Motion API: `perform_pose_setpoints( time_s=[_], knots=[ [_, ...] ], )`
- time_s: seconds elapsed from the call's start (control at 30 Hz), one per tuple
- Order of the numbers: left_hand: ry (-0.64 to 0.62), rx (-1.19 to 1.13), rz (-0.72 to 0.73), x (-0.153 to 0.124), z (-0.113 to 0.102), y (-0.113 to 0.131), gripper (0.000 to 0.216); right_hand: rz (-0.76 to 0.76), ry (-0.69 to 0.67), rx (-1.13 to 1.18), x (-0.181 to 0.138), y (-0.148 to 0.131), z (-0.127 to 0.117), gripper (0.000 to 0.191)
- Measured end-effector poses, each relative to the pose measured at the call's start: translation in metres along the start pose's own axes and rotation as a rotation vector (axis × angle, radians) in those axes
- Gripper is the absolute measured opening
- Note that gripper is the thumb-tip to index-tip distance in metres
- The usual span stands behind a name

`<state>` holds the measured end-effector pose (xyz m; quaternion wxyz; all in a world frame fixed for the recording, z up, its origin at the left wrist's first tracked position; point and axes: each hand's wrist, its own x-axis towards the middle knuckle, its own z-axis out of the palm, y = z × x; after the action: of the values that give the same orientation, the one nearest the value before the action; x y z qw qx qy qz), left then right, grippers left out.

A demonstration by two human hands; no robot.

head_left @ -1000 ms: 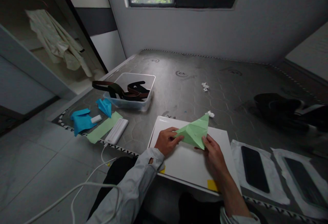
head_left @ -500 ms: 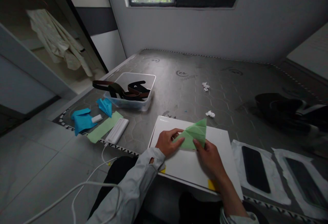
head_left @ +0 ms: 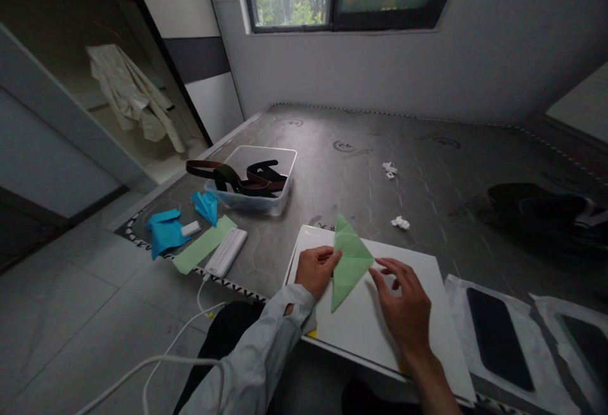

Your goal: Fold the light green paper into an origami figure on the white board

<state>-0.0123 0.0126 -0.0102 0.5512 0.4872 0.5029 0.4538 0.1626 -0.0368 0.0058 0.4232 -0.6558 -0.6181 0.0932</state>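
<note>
A folded sheet of green paper, creased into a triangle, stands over a white box. My left hand pinches its left edge between thumb and fingers. At the paper's right-hand point, the thumb and index fingertips of my right hand close on the tip, while the other fingers curl loosely above. The white box lies flat beneath both hands, with a yellow patch showing at its front edge.
To the left lie a green paper strip, a white power bank with a cable, and blue folded papers. Behind them, a clear plastic bin holds belts. Crumpled white tissues lie beyond the box; a dark phone rests at right.
The green paper has turned so its long edge runs upright on the left and a point faces right. My right hand has shifted from its lower edge to that right point.
</note>
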Motion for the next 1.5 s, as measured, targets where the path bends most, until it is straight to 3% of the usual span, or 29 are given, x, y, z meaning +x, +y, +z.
perform_pose_setpoints(
  time_s=[0.13,0.33,0.63,1.03,1.1,1.27,1.43,1.5],
  knots=[
    [-0.057,0.02,0.037,-0.011,0.008,0.003,0.035,-0.031,-0.167,0.051,-0.013,-0.007,0.016,0.04],
    [-0.091,-0.069,0.019,-0.017,0.016,0.003,0.037,0.043,-0.249,0.06,-0.019,-0.013,0.023,0.054],
    [-0.05,-0.132,-0.05,-0.014,0.016,0.0,0.037,0.054,-0.265,0.045,-0.02,-0.015,0.021,0.054],
    [-0.022,-0.049,-0.009,-0.016,0.018,0.0,0.035,-0.032,-0.301,0.069,-0.02,-0.015,0.017,0.046],
    [-0.018,-0.007,0.011,-0.017,0.018,-0.001,0.034,-0.014,-0.296,0.055,-0.02,-0.016,0.017,0.046],
    [0.042,0.332,0.219,-0.02,0.015,0.0,0.029,0.079,-0.251,-0.032,-0.019,-0.019,0.016,0.045],
    [0.279,0.39,0.205,-0.016,0.01,0.0,0.022,0.28,-0.076,-0.079,-0.011,-0.015,0.006,0.041],
    [0.31,0.376,0.2,-0.015,0.009,0.001,0.021,0.306,-0.04,-0.032,-0.008,-0.014,0.002,0.039]
  ],
)
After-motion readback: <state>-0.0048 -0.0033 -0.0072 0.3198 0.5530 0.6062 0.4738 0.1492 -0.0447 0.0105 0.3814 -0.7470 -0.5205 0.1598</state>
